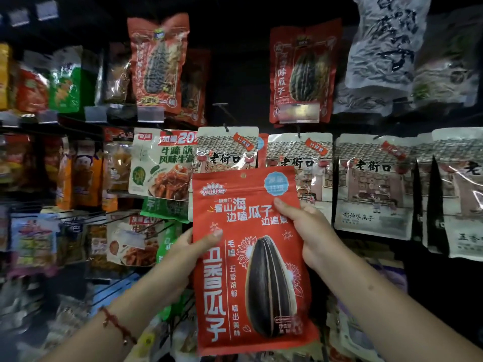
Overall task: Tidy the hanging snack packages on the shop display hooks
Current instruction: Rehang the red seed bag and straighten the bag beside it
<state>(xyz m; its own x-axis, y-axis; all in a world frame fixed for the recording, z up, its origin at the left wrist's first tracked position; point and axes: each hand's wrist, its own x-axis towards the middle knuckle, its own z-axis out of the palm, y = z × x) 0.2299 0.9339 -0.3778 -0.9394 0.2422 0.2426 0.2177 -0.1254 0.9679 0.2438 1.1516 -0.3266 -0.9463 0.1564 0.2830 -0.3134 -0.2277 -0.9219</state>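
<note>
— How far along are you with the hooks?

— Partway, I'd say. I've got one red sunflower-seed bag (251, 257) off the display and in front of me, upright, below the middle row. My left hand (190, 253) grips its left edge, thumb across the front; my right hand (305, 231) grips the right edge higher up, thumb on the front as well. Its hang hole (243, 175) is free, not on any hook.

— So where does it belong?

— That's a guess from here. Behind it, between the two pale roof-print bags (226, 148), I can see a sliver of another red pack (262, 150) (same colour, though I can't read it), so that spot looks like its home. One bare hook (224, 111) juts out just above that row too.

— And the rest of the wall?

— The pale bags (373, 184) to the right hang in a fairly even line. The red pouches (158, 61) up top hang a bit tilted, and the left side (34, 239) is too blurred for me to judge. So: this bag still to rehang, then the upper row likely needs straightening.
</note>
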